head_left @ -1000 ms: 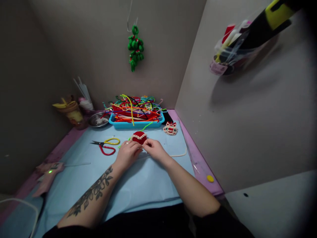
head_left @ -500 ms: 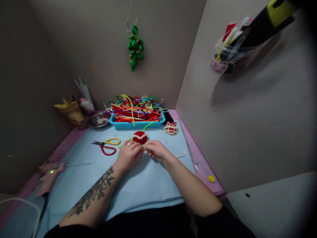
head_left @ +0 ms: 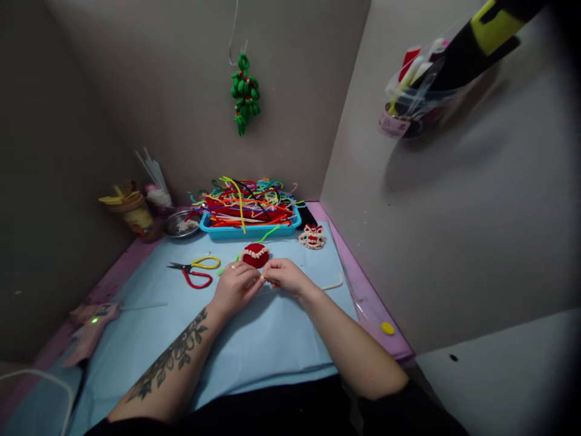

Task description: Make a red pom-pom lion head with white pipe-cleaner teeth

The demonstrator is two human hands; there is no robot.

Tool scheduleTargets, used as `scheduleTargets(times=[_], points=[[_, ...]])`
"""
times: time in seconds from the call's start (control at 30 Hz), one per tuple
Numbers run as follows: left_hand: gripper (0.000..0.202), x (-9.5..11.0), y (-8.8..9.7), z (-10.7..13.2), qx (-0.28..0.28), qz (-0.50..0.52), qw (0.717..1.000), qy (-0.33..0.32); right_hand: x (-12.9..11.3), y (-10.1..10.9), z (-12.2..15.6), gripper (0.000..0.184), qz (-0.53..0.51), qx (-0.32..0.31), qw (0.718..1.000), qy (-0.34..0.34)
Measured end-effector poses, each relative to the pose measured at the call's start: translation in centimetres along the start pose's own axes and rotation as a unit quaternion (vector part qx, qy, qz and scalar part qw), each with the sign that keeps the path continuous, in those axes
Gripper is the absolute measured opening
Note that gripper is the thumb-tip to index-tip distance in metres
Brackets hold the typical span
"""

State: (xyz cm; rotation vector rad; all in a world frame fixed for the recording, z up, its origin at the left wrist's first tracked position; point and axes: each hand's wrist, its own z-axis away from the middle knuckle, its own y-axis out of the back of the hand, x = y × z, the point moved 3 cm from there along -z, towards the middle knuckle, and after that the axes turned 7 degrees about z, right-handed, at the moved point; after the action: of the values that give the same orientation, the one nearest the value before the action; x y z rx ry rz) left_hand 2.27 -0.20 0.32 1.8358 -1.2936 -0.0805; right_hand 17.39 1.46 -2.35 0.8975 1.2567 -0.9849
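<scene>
My left hand (head_left: pixel 240 281) and my right hand (head_left: pixel 285 277) meet at the middle of the table, fingertips closed in a pinch. Between them shows a small bit of pale pipe cleaner (head_left: pixel 262 277), mostly hidden by the fingers. A bent white pipe cleaner end (head_left: pixel 334 283) sticks out past my right wrist; whether it is the same piece I cannot tell. Just beyond my fingers lies a round dark-red fuzzy piece (head_left: pixel 255 257) with a cream ruffled trim. Bright green pipe cleaner (head_left: pixel 271 234) shows around it.
Scissors (head_left: pixel 193 270) with yellow and red handles lie left of my hands. Farther left is a pink glue gun (head_left: pixel 93 330) with a lit green light. Behind stand a blue tray (head_left: pixel 249 232) of colored pipe cleaners and a metal bowl (head_left: pixel 175 231). A lion-face piece (head_left: pixel 312 237) lies at right.
The view has shifted slightly. My fingers have moved a little at the pinch, still close together. The red piece and the scissors lie as before.
</scene>
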Motion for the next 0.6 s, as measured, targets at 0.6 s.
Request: scheduleTargets(times=[0.6], points=[[0.026,-1.7,-2.5,1.4,-0.103,0.633,0.601,0.477,-3.3,-0.5,2.4,0.014,0.252,0.066,0.888,0.379]])
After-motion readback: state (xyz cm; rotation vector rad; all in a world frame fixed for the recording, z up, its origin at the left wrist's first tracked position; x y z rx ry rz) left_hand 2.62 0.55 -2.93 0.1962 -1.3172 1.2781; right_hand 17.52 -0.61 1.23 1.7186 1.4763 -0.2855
